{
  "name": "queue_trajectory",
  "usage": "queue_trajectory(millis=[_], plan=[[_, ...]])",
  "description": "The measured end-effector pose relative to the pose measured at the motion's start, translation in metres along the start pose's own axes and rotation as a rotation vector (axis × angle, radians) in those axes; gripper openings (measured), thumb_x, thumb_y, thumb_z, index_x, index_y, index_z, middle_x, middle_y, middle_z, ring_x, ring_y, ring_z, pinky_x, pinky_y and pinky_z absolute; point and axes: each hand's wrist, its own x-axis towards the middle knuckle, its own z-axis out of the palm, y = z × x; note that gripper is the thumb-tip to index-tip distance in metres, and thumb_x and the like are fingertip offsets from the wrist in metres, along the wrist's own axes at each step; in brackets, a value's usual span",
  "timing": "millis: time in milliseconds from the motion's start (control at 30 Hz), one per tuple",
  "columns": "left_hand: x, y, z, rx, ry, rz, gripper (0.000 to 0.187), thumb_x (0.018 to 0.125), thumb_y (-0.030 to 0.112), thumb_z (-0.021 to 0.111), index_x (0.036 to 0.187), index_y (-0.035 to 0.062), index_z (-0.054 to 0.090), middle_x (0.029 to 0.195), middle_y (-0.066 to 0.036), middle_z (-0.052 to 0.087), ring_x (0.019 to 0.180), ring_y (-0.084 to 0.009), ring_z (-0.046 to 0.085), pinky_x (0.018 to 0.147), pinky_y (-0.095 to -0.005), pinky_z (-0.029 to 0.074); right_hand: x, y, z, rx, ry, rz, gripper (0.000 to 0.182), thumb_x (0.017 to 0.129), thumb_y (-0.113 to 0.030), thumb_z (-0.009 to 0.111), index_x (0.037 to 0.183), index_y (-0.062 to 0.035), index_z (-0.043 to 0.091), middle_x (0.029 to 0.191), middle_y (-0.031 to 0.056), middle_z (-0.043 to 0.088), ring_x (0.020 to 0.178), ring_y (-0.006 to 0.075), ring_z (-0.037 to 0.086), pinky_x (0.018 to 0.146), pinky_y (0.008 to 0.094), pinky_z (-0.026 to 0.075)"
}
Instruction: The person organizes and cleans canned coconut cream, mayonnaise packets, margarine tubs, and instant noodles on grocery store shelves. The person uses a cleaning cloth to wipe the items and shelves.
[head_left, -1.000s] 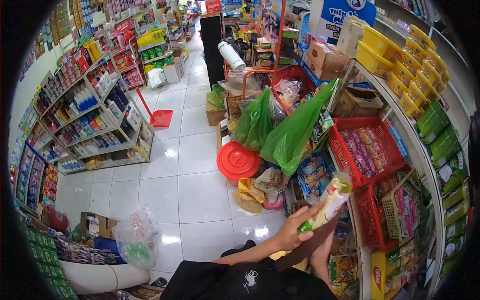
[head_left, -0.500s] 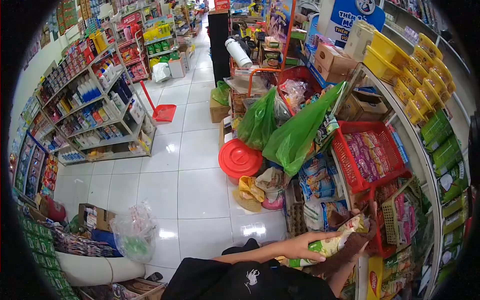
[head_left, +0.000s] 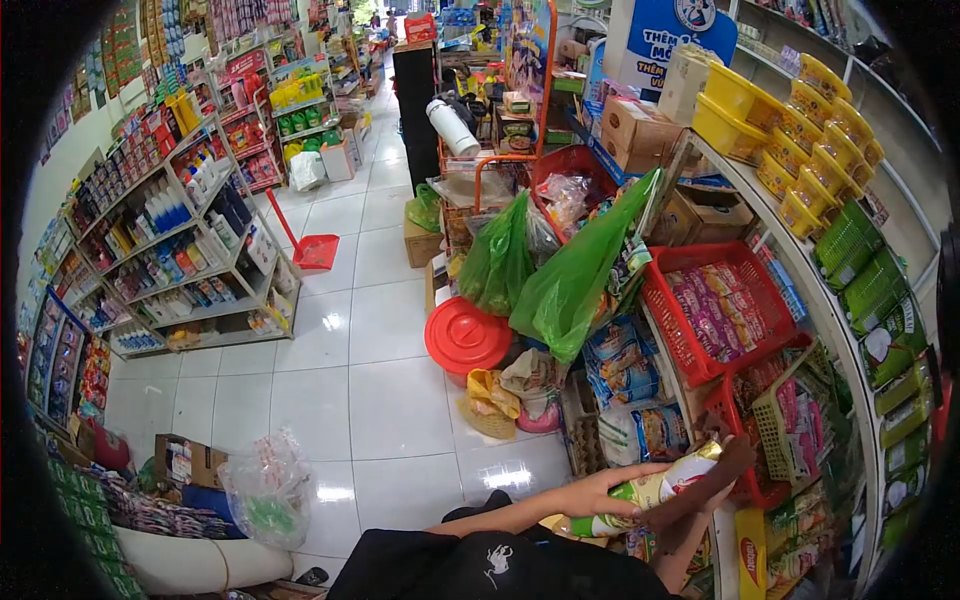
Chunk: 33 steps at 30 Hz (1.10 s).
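A green, cream and white product package [head_left: 655, 492] with a gold end lies slantwise in front of my body, close to the shelf on the right. My left hand [head_left: 612, 490] is closed around its lower part, with the fingers wrapped over the top. A brown cloth [head_left: 705, 487] is pressed along the package's right side. My right hand [head_left: 712, 497] grips that cloth, which covers most of the fingers. Just beyond both hands are a red basket [head_left: 733, 405] and some blue and white bags [head_left: 660, 428].
A red basket of pink packets [head_left: 670, 330] rests on the right-hand shelf, below stacked yellow tubs [head_left: 738, 112]. Green plastic bags [head_left: 585, 275] hang ahead. On the tiled floor [head_left: 400, 400] stand a red lidded bucket [head_left: 466, 338] and a red dustpan [head_left: 316, 252].
The brown cloth has shifted along the package, showing more of its printed side and gold end. The whole view has shifted slightly, and my left hand keeps its hold.
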Motion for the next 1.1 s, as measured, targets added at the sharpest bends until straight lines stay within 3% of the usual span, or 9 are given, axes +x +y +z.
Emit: queue_trajectory(millis=[100, 233, 333, 567, 800, 867, 900, 967, 1100], plan=[[-0.001, 0.0, -0.002, 0.089, 0.035, 0.003, 0.069, 0.077, 0.022, 0.056, 0.134, 0.0061, 0.02, 0.133, -0.01, 0.029, 0.12, -0.0189, 0.03, 0.1, -0.0308, 0.022, 0.001, -0.001, 0.007, 0.043, -0.002, 0.027, 0.066, 0.069, -0.018, 0.067, 0.122, 0.0018, 0.032, 0.104, 0.0166, 0.052, 0.085, 0.0199, 0.056, 0.07, 0.0305, 0.048], [-0.004, -0.006, 0.018, -0.746, 0.318, -0.105, 0.065, 0.074, 0.035, 0.051, 0.129, 0.0048, 0.031, 0.124, -0.016, 0.04, 0.112, -0.0246, 0.043, 0.093, -0.0339, 0.034, 0.006, -0.007, 0.029, 0.168, -0.006, 0.102, 0.067, 0.068, -0.02, 0.068, 0.121, 0.0019, 0.033, 0.106, 0.017, 0.051, 0.087, 0.0208, 0.056, 0.072, 0.0312, 0.048], [-0.009, -0.058, -0.014, -1.518, -0.473, -0.066, 0.064, 0.072, 0.044, 0.049, 0.124, 0.0079, 0.038, 0.105, -0.022, 0.053, 0.098, -0.0348, 0.053, 0.082, -0.0458, 0.043, -0.003, -0.006, 0.042, 0.228, -0.06, 0.173, 0.068, 0.067, -0.022, 0.069, 0.121, 0.0021, 0.034, 0.107, 0.0173, 0.051, 0.088, 0.0214, 0.056, 0.073, 0.0318, 0.048], [-0.029, -0.045, -0.019, -1.13, 0.153, -0.472, 0.053, 0.078, 0.038, 0.049, 0.114, -0.0013, 0.046, 0.104, -0.018, 0.057, 0.089, -0.0289, 0.059, 0.082, -0.0388, 0.047, -0.014, 0.009, 0.039, 0.542, -0.116, 0.471, 0.069, 0.065, -0.023, 0.068, 0.121, 0.002, 0.035, 0.111, 0.0194, 0.05, 0.093, 0.0269, 0.056, 0.08, 0.0338, 0.047], [-0.033, -0.068, -0.023, -0.887, -0.017, -0.354, 0.06, 0.076, 0.038, 0.059, 0.119, -0.0004, 0.042, 0.115, -0.014, 0.051, 0.101, -0.0218, 0.053, 0.089, -0.0344, 0.042, -0.006, 0.034, -0.037, 0.716, -0.201, 0.34, 0.056, 0.075, -0.03, 0.057, 0.117, 0.003, 0.039, 0.103, 0.0203, 0.052, 0.088, 0.028, 0.057, 0.075, 0.0336, 0.048], [-0.033, -0.045, -0.023, -0.583, 0.032, -0.203, 0.059, 0.075, 0.031, 0.062, 0.12, -0.0021, 0.041, 0.115, -0.011, 0.051, 0.101, -0.0184, 0.052, 0.088, -0.0311, 0.042, -0.001, 0.066, -0.066, 1.325, -0.303, 0.182, 0.053, 0.078, -0.032, 0.053, 0.115, 0.0034, 0.04, 0.102, 0.0207, 0.053, 0.086, 0.0282, 0.057, 0.073, 0.0337, 0.048], [-0.034, -0.028, -0.023, -0.418, 0.062, -0.166, 0.058, 0.075, 0.028, 0.063, 0.119, -0.0027, 0.041, 0.113, -0.011, 0.052, 0.1, -0.0174, 0.053, 0.087, -0.0299, 0.042, 0.006, 0.095, -0.081, 2.254, -0.652, 0.195, 0.051, 0.08, -0.033, 0.051, 0.114, 0.0036, 0.041, 0.101, 0.0209, 0.053, 0.086, 0.0284, 0.057, 0.072, 0.0338, 0.049], [-0.036, -0.016, -0.024, -0.279, 0.093, -0.083, 0.048, 0.075, 0.019, 0.063, 0.114, -0.0046, 0.046, 0.104, -0.008, 0.057, 0.093, -0.0132, 0.055, 0.081, -0.0257, 0.043, 0.008, 0.11, -0.091, 2.61, -0.98, 0.295, 0.049, 0.084, -0.036, 0.047, 0.113, 0.0041, 0.042, 0.099, 0.0213, 0.053, 0.084, 0.0286, 0.057, 0.071, 0.0339, 0.049], [-0.041, -0.016, -0.021, -0.257, 0.143, -0.168, 0.056, 0.07, 0.03, 0.065, 0.107, -0.0087, 0.05, 0.1, -0.011, 0.059, 0.088, -0.0151, 0.057, 0.08, -0.0278, 0.045, 0.017, -0.014, 0.008, 0.881, -0.223, 0.223, 0.054, 0.085, -0.039, 0.043, 0.119, 0.0025, 0.037, 0.106, 0.0231, 0.05, 0.094, 0.0307, 0.053, 0.078, 0.0343, 0.048]])
